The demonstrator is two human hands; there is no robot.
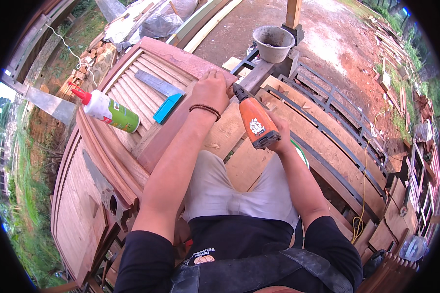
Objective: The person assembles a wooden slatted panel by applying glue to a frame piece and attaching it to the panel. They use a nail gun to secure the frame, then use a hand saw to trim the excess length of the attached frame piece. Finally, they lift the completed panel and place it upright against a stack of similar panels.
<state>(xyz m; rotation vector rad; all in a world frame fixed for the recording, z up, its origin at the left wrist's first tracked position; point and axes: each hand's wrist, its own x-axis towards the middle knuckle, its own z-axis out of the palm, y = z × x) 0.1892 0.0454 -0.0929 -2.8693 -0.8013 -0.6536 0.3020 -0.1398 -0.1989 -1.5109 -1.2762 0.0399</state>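
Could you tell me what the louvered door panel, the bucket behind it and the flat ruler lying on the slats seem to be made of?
The louvered door panel looks like unfinished reddish wood, with grain and a matte surface. The bucket seems grey plastic or rubber, dull and crusted, perhaps with cement. The flat ruler appears to be bare grey metal.

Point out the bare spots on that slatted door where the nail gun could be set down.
Bare slats lie between the glue bottle and the metal ruler, and below the blue block. Crowded at the top rail, where the left hand and nail gun meet.
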